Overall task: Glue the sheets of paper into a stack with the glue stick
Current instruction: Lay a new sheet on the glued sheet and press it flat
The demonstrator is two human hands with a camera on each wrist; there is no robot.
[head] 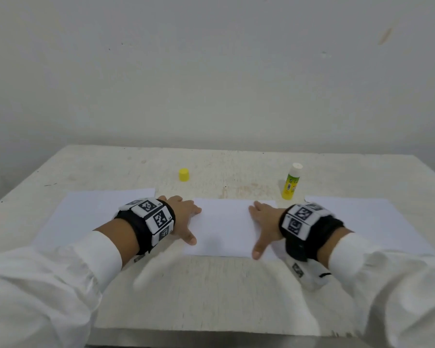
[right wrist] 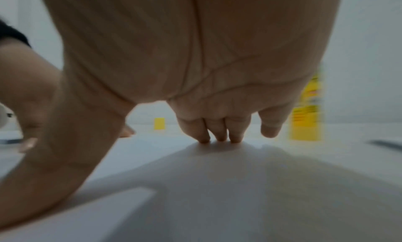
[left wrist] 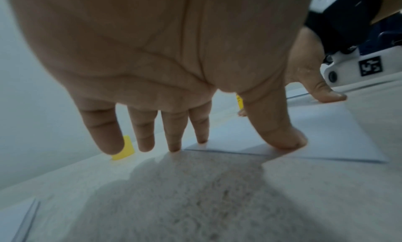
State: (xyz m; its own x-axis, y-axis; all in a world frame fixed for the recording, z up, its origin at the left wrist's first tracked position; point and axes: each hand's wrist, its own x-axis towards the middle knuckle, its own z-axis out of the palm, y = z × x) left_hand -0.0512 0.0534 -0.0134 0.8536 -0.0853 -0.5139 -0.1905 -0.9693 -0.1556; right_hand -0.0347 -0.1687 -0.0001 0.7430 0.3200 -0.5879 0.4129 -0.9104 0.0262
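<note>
A white sheet of paper (head: 225, 228) lies in the middle of the table. My left hand (head: 186, 218) presses flat on its left edge, fingers spread and straight. My right hand (head: 263, 223) presses flat on its right part, thumb stretched toward me. In the left wrist view my left fingers (left wrist: 174, 134) touch the table and the sheet's corner (left wrist: 304, 142). In the right wrist view my right fingertips (right wrist: 220, 132) rest on the paper (right wrist: 174, 159). The glue stick (head: 291, 181) stands upright and uncapped behind my right hand. Its yellow cap (head: 183, 175) sits apart, behind my left hand.
A second white sheet (head: 86, 214) lies at the left under my left wrist, and a third sheet (head: 367, 222) lies at the right. The worn white table (head: 236, 292) meets a plain wall behind. Bare tabletop stretches in front of the sheets.
</note>
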